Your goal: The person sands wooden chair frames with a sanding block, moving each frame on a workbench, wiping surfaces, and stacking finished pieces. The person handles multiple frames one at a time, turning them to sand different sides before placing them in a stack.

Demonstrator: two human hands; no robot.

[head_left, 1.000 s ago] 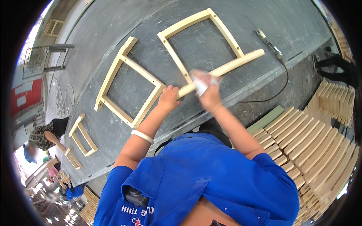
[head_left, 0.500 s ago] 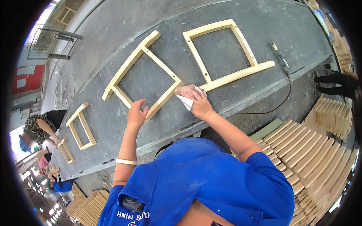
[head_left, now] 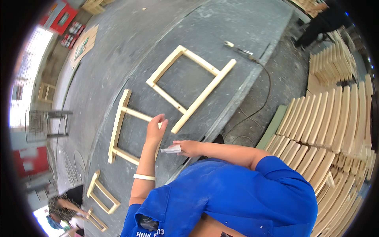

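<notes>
A long dark grey table (head_left: 181, 27) runs diagonally across the view, and beside it on the right stand stacks of pale curved wooden slats (head_left: 316, 114). Two large wooden frames lie flat on the table. The right frame (head_left: 203, 96) lies farther from the person, beyond both hands; the near end of its long bar is just above the right hand (head_left: 189, 148) and to the right of the left hand (head_left: 156, 129). The left frame (head_left: 119, 126) lies beside it, a small gap between them, with its near side partly hidden behind the left hand and forearm. A smaller frame (head_left: 93, 183) lies farther left, well apart from both hands.

The left hand is over the left frame's near corner, its thumb and fingers apart with pale wood showing between them; whether it grips that corner cannot be told. The right hand is closed on a folded white sheet (head_left: 171, 149), low over the table's near edge. The sheet points left toward the left frame's near bar; whether they touch is unclear.
</notes>
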